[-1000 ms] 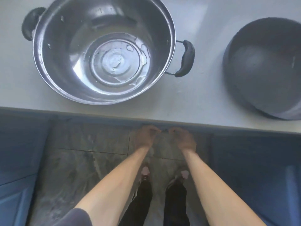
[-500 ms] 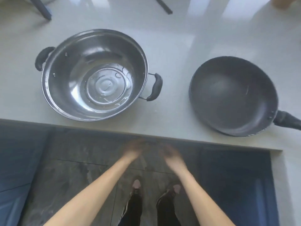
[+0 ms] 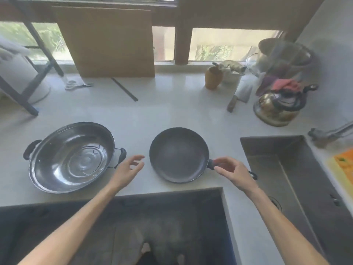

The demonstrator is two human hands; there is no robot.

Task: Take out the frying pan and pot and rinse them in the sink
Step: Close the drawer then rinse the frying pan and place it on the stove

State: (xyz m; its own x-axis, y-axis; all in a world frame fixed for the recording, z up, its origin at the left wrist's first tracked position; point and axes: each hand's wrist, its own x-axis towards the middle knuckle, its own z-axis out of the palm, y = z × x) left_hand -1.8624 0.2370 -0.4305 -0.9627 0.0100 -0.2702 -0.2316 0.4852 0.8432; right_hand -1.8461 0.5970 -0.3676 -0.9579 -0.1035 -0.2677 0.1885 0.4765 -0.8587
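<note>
A steel pot (image 3: 72, 157) with two black handles stands on the grey counter (image 3: 172, 111) at the left, with drops of water inside. To its right sits a dark frying pan (image 3: 178, 154), its handle pointing right toward the sink (image 3: 271, 148). My left hand (image 3: 128, 169) hovers between pot and pan, fingers spread and holding nothing. My right hand (image 3: 231, 171) is over the pan's handle, thumb and fingers curved to either side of it; no firm grip shows. The handle's end sticks out behind that hand.
A faucet (image 3: 330, 132) reaches over the sink from the right. A kettle (image 3: 277, 106), a cleaver (image 3: 240, 94), a yellow cup (image 3: 212, 79), chopsticks (image 3: 124, 88) and a leaning cutting board (image 3: 112, 43) stand at the back. A dark rack leg (image 3: 19, 96) sits far left.
Both hands have risen from below the counter edge to counter level, left beside the pot, right onto the pan handle. My view has tilted up, showing sink and window.
</note>
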